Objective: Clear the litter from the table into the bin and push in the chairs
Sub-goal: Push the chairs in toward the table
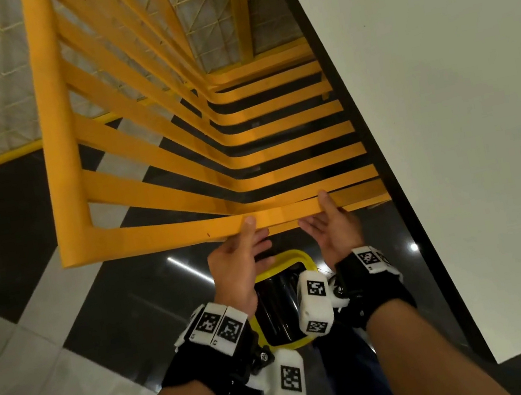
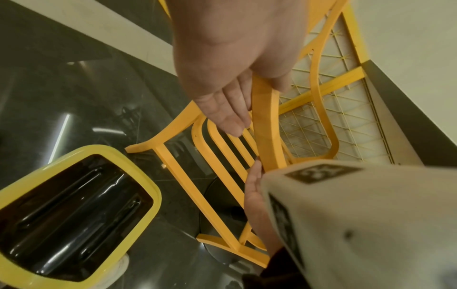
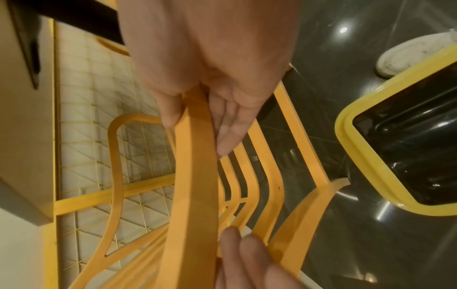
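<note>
Forearms extended, left hand [image 1: 236, 267] and right hand [image 1: 335, 233] pinch the chair rail [image 1: 155, 238].

The left hand [image 1: 236, 264] and right hand [image 1: 335, 233] are bare. Each wrist wears a black strap [image 1: 191, 366] with white blocks [image 1: 219, 326] bearing black-and-white square codes; a larger white coded housing [image 1: 285, 388] hangs beside it.

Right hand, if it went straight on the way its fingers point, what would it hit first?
The right hand grips the yellow chair's top rail, thumb over it. Pushed on, its fingers would probably meet the backrest slats just beyond; depth is unclear.
</note>
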Motion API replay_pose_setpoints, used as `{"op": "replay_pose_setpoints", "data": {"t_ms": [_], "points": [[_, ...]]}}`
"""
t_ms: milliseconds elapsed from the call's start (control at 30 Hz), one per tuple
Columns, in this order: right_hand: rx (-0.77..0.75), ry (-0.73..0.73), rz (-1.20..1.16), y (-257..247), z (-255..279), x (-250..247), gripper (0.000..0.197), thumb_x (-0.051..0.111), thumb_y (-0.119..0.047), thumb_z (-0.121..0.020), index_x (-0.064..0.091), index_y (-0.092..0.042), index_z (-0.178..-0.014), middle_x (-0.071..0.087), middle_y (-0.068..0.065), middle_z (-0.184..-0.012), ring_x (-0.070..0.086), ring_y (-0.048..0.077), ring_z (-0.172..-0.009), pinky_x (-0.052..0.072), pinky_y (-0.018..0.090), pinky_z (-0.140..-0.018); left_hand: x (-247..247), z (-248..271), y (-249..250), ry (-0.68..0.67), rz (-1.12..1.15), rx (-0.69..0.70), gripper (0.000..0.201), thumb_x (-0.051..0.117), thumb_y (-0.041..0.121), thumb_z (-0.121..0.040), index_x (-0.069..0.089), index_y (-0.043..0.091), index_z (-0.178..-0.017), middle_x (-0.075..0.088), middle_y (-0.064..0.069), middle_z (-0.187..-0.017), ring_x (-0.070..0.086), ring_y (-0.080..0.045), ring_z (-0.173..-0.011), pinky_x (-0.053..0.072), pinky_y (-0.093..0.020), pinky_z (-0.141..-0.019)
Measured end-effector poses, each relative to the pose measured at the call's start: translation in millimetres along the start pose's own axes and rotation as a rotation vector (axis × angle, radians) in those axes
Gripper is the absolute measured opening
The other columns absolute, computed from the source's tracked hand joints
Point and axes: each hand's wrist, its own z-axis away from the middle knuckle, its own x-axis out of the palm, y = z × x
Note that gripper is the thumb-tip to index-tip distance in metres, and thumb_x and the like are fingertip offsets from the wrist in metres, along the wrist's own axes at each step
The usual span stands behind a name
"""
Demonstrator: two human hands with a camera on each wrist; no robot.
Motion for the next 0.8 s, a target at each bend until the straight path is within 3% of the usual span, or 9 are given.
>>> {"op": "replay_pose_setpoints", "data": {"t_ms": [133,267,467,633,733,800], "points": [[-0.055,0.048,-0.019,2.4,-2.4,-1.9,0.016,0.062,-0.032,-0.086,0.06,-0.017,-0.092,0.068,0.009,-0.092,0.066,0.023,-0.087,0.054,0.034,-0.082,2.4,1.7,2.6,-0.003,-0.047,-0.017,0.037,0.063,0.04,-0.085,0.067,0.008,-0.104,0.075,-0.006,-0.094,0.072,-0.02,-0.085,0.057,-0.029,-0.059],[-0.092,0.083,-0.019,5.8,-4.4,-7.6,0.017,0.062,-0.032,-0.085,0.06,-0.017,-0.092,0.066,0.009,-0.088,0.065,0.022,-0.082,0.053,0.03,-0.073,3.4,5.5,1.8,-0.033,-0.066,-0.048,0.032,0.063,0.038,-0.085,0.067,0.011,-0.101,0.075,-0.006,-0.094,0.071,-0.019,-0.085,0.059,-0.032,-0.065],[-0.124,0.013,0.049,6.5,-7.4,-17.3,0.018,0.058,-0.037,-0.088,0.058,-0.02,-0.095,0.068,0.008,-0.092,0.066,0.021,-0.084,0.052,0.032,-0.073,2.4,8.1,0.2,-0.073,-0.154,-0.036,0.035,0.06,0.044,-0.086,0.069,0.014,-0.1,0.075,-0.004,-0.093,0.069,-0.021,-0.085,0.059,-0.035,-0.068],[-0.139,0.027,0.574,9.4,-2.7,-32.1,0.052,0.037,-0.058,-0.09,0.06,-0.012,-0.095,0.07,0.008,-0.079,0.065,0.022,-0.069,0.052,0.032,-0.064,-21.8,3.3,5.0,-0.29,-0.507,0.008,0.033,0.054,0.044,-0.09,0.069,0.017,-0.098,0.074,-0.002,-0.09,0.067,-0.016,-0.075,0.055,-0.029,-0.06],[-0.044,-0.035,0.793,25.8,13.9,-53.6,0.055,0.035,-0.051,-0.093,0.061,-0.003,-0.096,0.065,0.007,-0.071,0.056,0.02,-0.061,0.045,0.029,-0.057,-61.6,6.6,1.7,-0.408,-0.864,0.089,0.021,0.055,0.035,-0.091,0.066,0.023,-0.076,0.066,0.005,-0.068,0.057,-0.008,-0.057,0.047,-0.024,-0.055],[0.032,-0.122,1.059,36.6,36.0,-72.0,0.05,0.041,-0.045,-0.094,0.06,0.0,-0.102,0.063,0.007,-0.074,0.055,0.016,-0.059,0.047,0.028,-0.057,-97.1,11.2,-3.0,-0.448,-1.086,0.122,0.027,0.058,0.03,-0.09,0.062,0.02,-0.065,0.056,0.007,-0.057,0.052,-0.007,-0.054,0.045,-0.031,-0.06]]}}
